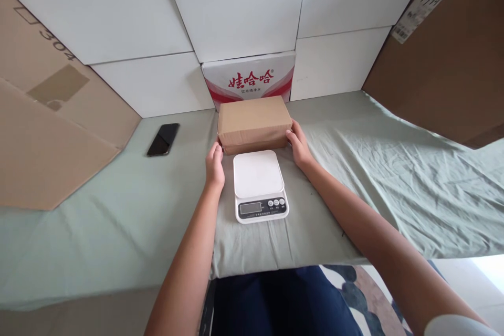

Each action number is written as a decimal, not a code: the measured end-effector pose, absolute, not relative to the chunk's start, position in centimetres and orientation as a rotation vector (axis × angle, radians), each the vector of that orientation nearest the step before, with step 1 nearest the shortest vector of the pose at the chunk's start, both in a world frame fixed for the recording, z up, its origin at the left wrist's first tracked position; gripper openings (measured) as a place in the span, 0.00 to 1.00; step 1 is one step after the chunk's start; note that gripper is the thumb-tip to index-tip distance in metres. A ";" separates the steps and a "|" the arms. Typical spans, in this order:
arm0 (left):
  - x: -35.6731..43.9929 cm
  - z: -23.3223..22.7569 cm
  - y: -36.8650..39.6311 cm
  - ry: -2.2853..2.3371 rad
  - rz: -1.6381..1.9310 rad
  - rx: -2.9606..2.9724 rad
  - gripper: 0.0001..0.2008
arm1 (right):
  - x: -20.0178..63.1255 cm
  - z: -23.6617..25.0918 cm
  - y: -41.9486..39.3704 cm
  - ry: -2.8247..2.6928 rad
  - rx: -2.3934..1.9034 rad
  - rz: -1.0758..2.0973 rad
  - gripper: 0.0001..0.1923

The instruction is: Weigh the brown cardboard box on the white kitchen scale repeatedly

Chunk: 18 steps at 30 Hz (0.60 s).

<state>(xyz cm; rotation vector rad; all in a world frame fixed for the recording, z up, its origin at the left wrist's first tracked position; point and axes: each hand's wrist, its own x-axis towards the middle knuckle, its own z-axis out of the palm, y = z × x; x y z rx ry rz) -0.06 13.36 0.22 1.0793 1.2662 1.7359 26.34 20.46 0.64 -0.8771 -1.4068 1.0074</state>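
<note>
Fingers of the left hand and right hand press against opposite ends of a brown cardboard box, clasping it between them. It sits on the cloth-covered table, just behind a white scale, with a black phone well to its left.

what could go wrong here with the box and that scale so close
The brown box is wider than the white scale, so it may overhang, tip or hide the display. The left hand and right hand grip only its ends; it might slip. The green cloth is wrinkled, so the scale may sit unevenly.
</note>
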 end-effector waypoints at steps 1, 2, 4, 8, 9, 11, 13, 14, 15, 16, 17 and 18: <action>0.0 0.2 13.4 1.263 1.734 1.082 0.32 | 26.3 0.7 20.5 -1.405 -0.878 1.010 0.30; 0.0 0.3 13.4 1.262 1.733 1.084 0.32 | 26.3 0.7 20.5 -1.403 -0.879 1.011 0.29; 0.0 0.3 13.4 1.263 1.728 1.090 0.33 | 26.3 0.8 20.5 -1.397 -0.880 1.008 0.29; 0.0 0.4 13.4 1.268 1.724 1.101 0.35 | 26.2 0.7 20.5 -1.394 -0.880 1.008 0.29; 0.0 0.4 13.4 1.269 1.723 1.102 0.35 | 26.2 0.7 20.4 -1.398 -0.886 1.007 0.29; 0.0 0.4 13.3 1.267 1.716 1.109 0.34 | 26.2 0.7 20.4 -1.406 -0.906 0.999 0.28; -0.1 0.4 13.3 1.263 1.710 1.123 0.33 | 26.3 0.8 20.3 -1.410 -0.926 0.991 0.28; -0.1 0.4 13.3 1.262 1.709 1.129 0.33 | 26.2 0.8 20.3 -1.412 -0.929 0.989 0.28; -0.1 0.4 13.3 1.261 1.711 1.131 0.33 | 26.2 0.9 20.3 -1.413 -0.929 0.986 0.28; -0.2 0.3 13.3 1.261 1.714 1.131 0.33 | 26.2 0.9 20.2 -1.416 -0.926 0.984 0.27; -0.2 0.3 13.3 1.261 1.716 1.129 0.34 | 26.2 1.0 20.2 -1.416 -0.922 0.982 0.27; -0.2 0.3 13.3 1.260 1.718 1.126 0.34 | 26.2 1.0 20.2 -1.415 -0.920 0.984 0.27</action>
